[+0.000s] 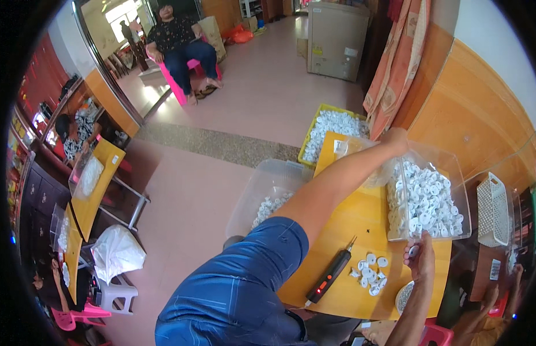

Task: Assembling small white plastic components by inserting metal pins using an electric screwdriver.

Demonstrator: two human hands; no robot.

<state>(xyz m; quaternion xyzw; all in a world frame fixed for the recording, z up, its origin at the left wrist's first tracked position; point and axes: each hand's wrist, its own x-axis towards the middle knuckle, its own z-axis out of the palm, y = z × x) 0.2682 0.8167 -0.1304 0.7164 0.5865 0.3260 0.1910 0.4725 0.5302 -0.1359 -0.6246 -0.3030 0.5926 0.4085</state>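
Note:
My left arm in a blue sleeve reaches across the yellow table, and my left hand (396, 140) is at the far left corner of a clear plastic bin (467, 230). Its fingers look curled over the rim, though they are partly hidden. White round plastic parts (429, 199) fill the bin. Close to the bin's near wall, my right hand (421, 262) is closed with one white round part (414, 251) in its fingers; its thumb touches the bin. A black electric screwdriver (331, 275) lies on the table left of a loose pile of white parts (370, 274).
A small round tub (403, 297) stands near the table's front edge. Left of the yellow table (348, 228) is a clear tub (245, 199) holding parts; beyond it sits a yellow crate (307, 147). A white basket (493, 213) stands at right. Other people sit nearby.

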